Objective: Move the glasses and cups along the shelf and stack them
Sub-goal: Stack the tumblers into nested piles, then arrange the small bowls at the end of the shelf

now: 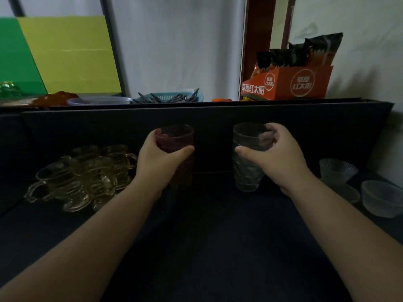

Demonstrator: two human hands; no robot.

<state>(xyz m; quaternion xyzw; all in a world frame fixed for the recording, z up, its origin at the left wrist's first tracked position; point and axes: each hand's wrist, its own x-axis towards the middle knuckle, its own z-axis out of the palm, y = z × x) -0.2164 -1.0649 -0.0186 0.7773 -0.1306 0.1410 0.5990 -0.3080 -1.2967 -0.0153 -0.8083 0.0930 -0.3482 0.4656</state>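
My left hand (161, 159) grips a dark red ribbed glass (177, 138) near the middle of the dark shelf (207, 225), thumb across its front. My right hand (272, 158) grips a clear ribbed glass (246, 171) just to the right, fingers curled over its rim. Both glasses are upright and apart from each other; whether they touch the shelf I cannot tell. A cluster of several clear handled cups (87, 175) stands at the left of the shelf.
Small frosted glass bowls (379, 197) sit at the shelf's right end. A dark back panel (109, 127) rises behind the glasses. On top stand an orange snack box (290, 83), a teal basket (172, 97) and a clear plastic dish (98, 100).
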